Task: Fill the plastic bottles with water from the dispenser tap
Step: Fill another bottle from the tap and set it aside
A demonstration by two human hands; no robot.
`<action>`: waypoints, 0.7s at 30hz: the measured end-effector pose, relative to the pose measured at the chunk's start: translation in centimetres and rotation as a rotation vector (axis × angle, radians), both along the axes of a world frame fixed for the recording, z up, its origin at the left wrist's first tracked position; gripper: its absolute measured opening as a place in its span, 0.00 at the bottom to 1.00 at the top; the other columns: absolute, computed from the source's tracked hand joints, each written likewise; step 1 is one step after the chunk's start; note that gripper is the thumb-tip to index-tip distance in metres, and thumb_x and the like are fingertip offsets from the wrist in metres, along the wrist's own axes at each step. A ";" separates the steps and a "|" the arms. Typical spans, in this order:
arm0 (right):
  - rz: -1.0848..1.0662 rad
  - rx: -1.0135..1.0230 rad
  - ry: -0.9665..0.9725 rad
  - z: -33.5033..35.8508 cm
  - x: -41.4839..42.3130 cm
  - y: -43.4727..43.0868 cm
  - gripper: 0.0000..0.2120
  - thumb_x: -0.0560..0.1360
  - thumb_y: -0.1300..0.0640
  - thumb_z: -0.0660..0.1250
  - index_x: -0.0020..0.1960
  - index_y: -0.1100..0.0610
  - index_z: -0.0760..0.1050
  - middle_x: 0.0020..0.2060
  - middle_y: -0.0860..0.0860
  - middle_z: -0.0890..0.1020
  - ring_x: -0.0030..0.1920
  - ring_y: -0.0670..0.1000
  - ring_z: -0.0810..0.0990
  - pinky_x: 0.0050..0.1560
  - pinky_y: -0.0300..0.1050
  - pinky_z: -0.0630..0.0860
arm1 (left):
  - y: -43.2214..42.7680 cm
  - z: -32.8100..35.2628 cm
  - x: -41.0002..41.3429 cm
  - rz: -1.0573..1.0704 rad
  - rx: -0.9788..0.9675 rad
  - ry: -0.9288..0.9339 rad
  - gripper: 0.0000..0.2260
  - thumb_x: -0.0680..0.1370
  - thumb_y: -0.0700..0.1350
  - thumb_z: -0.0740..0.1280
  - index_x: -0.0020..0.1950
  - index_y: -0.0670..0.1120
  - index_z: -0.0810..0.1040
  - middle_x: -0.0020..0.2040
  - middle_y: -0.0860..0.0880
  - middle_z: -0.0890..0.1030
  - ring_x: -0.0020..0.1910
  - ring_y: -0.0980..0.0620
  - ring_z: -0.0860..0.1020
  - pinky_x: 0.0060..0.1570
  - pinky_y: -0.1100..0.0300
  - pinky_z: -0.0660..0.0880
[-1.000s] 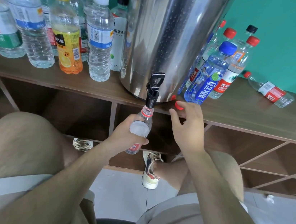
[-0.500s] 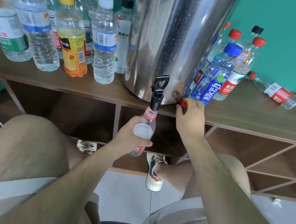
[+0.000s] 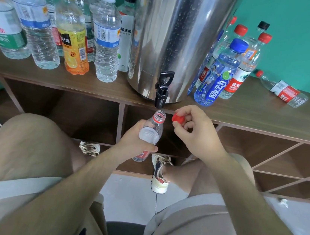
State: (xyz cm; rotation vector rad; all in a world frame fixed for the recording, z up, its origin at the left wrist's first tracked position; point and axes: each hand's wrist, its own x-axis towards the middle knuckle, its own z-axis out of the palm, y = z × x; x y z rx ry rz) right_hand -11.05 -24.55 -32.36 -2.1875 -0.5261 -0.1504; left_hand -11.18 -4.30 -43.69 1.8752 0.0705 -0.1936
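My left hand [image 3: 134,141] grips a small clear plastic bottle [image 3: 151,131] with a red neck ring and red label. Its open mouth sits just below the black tap [image 3: 162,90] of the steel dispenser [image 3: 177,37]. The bottle looks filled and tilts slightly. My right hand [image 3: 195,131] pinches a red cap [image 3: 177,118] between thumb and fingers, just right of the bottle's mouth. No water runs from the tap.
Several capped bottles stand on the wooden shelf [image 3: 259,115] left of the dispenser, among them an orange juice bottle [image 3: 72,33]. More stand to its right, led by a blue-capped bottle [image 3: 220,74]. One red-labelled bottle [image 3: 281,89] lies on its side. Open cubbies lie below.
My right hand picked the red cap off the shelf edge and brought it beside the bottle's mouth. My left hand lowered the bottle slightly away from the tap.
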 end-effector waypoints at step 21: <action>0.140 -0.256 0.150 5.4 -1.3 -1.9 0.15 0.76 0.63 0.78 0.59 0.51 0.83 0.51 0.48 0.85 0.53 0.47 0.84 0.62 0.43 0.81 | -0.3 3.1 -3.2 -0.123 0.191 -0.196 0.31 0.64 0.50 0.78 0.58 0.70 0.66 0.54 0.65 0.73 0.55 0.55 0.76 0.42 0.68 0.71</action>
